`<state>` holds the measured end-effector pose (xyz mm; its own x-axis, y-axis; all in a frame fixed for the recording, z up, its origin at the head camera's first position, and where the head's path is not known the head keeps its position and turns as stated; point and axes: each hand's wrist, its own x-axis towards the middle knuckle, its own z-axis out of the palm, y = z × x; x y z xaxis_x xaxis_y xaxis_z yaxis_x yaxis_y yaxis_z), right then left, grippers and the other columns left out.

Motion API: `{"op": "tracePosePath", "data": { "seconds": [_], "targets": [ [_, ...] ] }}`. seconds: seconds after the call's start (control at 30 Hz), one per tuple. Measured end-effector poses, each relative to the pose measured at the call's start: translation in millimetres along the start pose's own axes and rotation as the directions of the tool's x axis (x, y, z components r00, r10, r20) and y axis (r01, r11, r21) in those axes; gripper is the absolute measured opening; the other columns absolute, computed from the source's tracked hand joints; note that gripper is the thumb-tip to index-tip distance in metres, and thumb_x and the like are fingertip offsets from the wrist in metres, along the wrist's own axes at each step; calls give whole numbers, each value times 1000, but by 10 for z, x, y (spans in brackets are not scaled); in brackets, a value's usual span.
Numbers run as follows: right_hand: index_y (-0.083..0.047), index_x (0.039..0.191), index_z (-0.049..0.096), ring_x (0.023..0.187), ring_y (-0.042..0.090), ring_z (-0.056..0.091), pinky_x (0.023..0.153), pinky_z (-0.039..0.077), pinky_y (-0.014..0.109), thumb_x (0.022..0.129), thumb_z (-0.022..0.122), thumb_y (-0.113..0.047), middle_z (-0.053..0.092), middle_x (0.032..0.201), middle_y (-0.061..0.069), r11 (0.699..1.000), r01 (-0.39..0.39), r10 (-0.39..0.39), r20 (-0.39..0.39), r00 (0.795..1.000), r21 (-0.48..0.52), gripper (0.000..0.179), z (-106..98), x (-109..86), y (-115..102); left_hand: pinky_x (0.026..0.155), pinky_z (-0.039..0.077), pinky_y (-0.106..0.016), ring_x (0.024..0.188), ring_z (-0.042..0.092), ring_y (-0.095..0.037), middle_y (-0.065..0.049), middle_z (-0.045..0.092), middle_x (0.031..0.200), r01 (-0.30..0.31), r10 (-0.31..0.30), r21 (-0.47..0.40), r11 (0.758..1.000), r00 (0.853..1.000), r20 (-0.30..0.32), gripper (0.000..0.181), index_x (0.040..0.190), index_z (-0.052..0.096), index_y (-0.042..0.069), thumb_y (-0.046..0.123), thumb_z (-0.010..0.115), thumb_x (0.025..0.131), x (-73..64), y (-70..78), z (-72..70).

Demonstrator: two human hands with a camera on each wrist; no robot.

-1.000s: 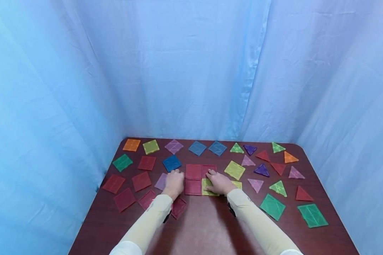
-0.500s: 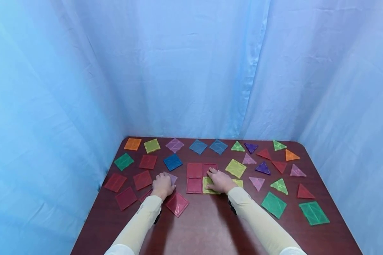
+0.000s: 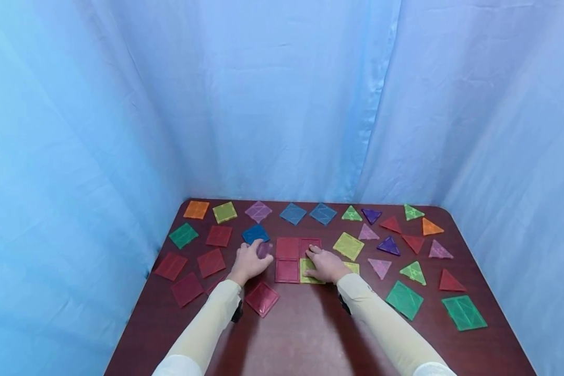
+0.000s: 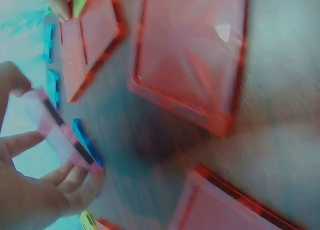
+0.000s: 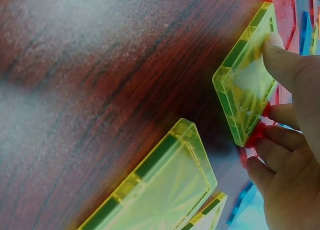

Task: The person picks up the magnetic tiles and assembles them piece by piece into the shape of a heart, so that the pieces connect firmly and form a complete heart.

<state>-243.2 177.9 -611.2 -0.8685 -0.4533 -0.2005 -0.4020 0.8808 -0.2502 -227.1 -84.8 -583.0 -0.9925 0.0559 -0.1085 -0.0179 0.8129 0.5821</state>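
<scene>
My left hand holds a translucent purple square magnetic tile between thumb and fingers. In the left wrist view that tile is tilted up off the table. My right hand rests on a flat two-by-two block of square tiles. Its thumb lies on the yellow tile at the block's near right, and its other fingers touch the red tile behind. Two more red tiles, a far one and a near one, form the block's left side.
Loose red squares, such as one near the left forearm, lie to the left. Blue tiles line the back. Triangles and green rectangles lie at the right. Another yellow square sits beside the right hand.
My left hand went left to the purple tile, took hold of it and lifted it rightward towards the block. The red square near that forearm shifted slightly. My right hand stayed on the block.
</scene>
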Motion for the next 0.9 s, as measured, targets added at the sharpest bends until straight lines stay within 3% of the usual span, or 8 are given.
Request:
{"op": "tracePosePath", "data": {
  "seconds": [0.1,0.27,0.53,0.9],
  "targets": [
    [-1,148,50,137,36,52,108,48,47,90,74,-46,42,158,20,1000,-11,11,17,1000,-1,78,-10,-2,3,102,48,-59,131,46,-44,-26,49,142,12,-6,-143,990,999,42,68,149,50,14,42,64,88,103,89,45],
    [-1,149,49,139,36,50,109,47,47,90,74,-46,40,159,20,999,-31,30,19,999,14,78,-33,0,-10,108,44,-58,136,48,-41,-23,52,146,54,-37,-273,961,997,66,63,148,51,11,41,61,95,257,214,147],
    [-1,149,49,141,36,48,109,47,48,90,74,-46,39,159,20,999,-26,25,17,1000,44,78,1,-27,-24,109,44,-57,136,49,-39,-19,54,147,126,-97,-330,935,990,102,61,150,49,11,41,57,98,297,337,280],
    [-2,147,52,139,35,51,108,48,49,89,75,-47,43,158,19,1000,-24,24,4,1000,3,78,-9,-3,-17,114,40,-55,142,44,-40,-20,50,152,118,-92,-295,948,991,102,63,155,42,12,45,43,102,369,428,311]
  ]
}}
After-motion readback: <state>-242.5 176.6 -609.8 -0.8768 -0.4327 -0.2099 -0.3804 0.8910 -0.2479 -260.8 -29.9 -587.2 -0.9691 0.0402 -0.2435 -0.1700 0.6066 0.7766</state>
